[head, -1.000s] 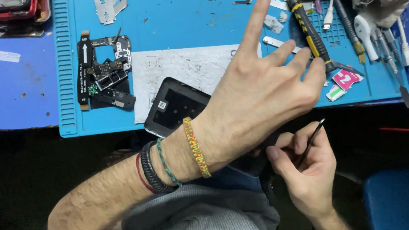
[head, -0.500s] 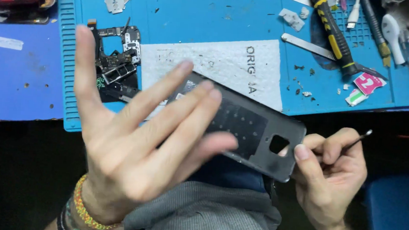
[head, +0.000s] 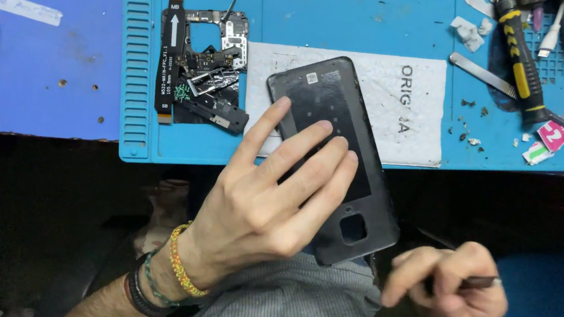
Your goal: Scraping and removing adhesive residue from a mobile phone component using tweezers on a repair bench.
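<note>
A white rectangular label (head: pixel 28 9) lies on the blue table (far left), a pink-and-white sticker (head: pixel 553 136) far right

You're looking at a blue-topped desk (head: pixel 42 89) with a lighter blue ribbed rubber work mat (head: pixel 345 17) on it, dark shadowy floor below.

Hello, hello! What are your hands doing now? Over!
Left hand flat on black phone back cover, fingers spread. Right hand pinching thin tool, off the mat. Circuit board parts lie beside the cover.

1 head-worn camera looks steeply down, close over the hands, surface (head: pixel 51 50) edge at top, lap below.
</note>
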